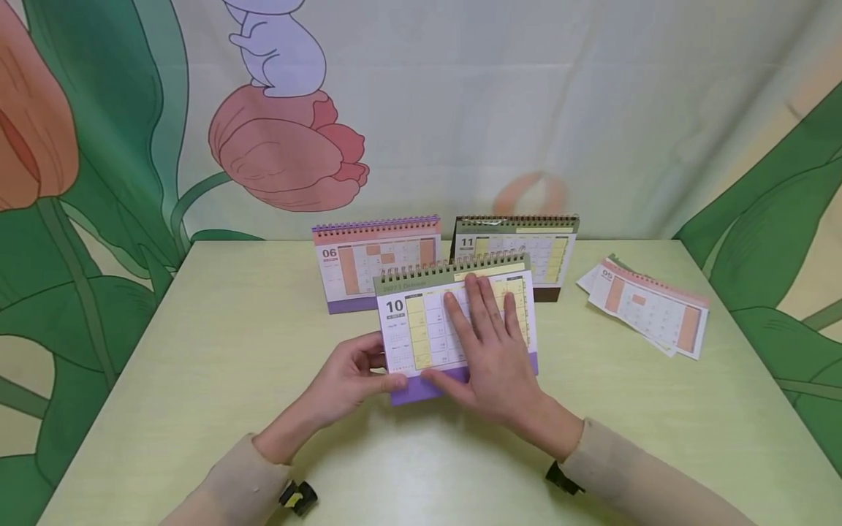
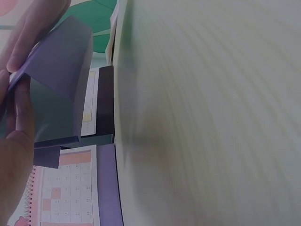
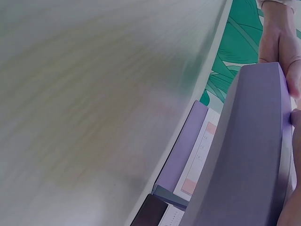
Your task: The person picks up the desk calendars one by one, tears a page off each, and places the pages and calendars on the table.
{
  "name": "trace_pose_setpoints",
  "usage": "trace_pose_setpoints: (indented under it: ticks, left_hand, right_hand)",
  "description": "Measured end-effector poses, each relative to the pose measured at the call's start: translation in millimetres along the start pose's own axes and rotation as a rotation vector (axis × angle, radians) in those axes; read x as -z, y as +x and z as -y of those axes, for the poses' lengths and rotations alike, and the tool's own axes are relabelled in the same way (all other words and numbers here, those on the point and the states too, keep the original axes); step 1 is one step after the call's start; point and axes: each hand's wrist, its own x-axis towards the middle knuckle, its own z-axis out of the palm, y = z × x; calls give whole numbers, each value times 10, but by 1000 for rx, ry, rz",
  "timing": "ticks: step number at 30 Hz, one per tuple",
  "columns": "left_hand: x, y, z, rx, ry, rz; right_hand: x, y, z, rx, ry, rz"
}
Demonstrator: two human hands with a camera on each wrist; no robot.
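Observation:
A spiral-bound desk calendar [image 1: 398, 343] with a purple base shows its page 10 and is held tilted above the table. My left hand [image 1: 351, 374] grips its lower left edge, thumb in front and fingers behind. Flat across the page lies my right hand [image 1: 496, 358], its fingers straight and spread, its thumb near the bottom edge. In the left wrist view, fingers of the left hand [image 2: 19, 117] reach inside the folded purple stand [image 2: 63, 54]. The right wrist view shows the underside of the purple base [image 3: 240, 150], with much of the right hand cut off.
Behind stand two more desk calendars: a pink one [image 1: 334, 281] on page 06 with a purple base, and a green-topped one [image 1: 546, 294] on page 11 with a dark base. Several loose calendar pages [image 1: 651, 314] lie at the right. A printed curtain [image 1: 421, 146] hangs behind the table.

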Motion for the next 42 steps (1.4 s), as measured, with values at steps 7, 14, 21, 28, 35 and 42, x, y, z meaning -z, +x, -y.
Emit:
trace_pose_setpoints:
  ticks: [7,14,21,28,35,42]
  left_hand:
    - [15,-12,11,-11,-31,51]
    - [23,-22,-5,-2,-52,94]
    - [10,-11,-23,-19,-39,110]
    - [2,4,-23,-25,-48,105]
    - [-11,28,-33,-22,-75,99]
    - [-17,33,-38,-9,-81,80]
  right_hand:
    - [16,-5,3,-1,29,10]
    - [37,-12,10,10,46,0]
    - [3,-26,-29,27,66,-17]
    - [-27,-22,-71,46,64,-26]
    - [5,12,-94,49,69,-25]
    - [-5,36,-150,26,114,-23]
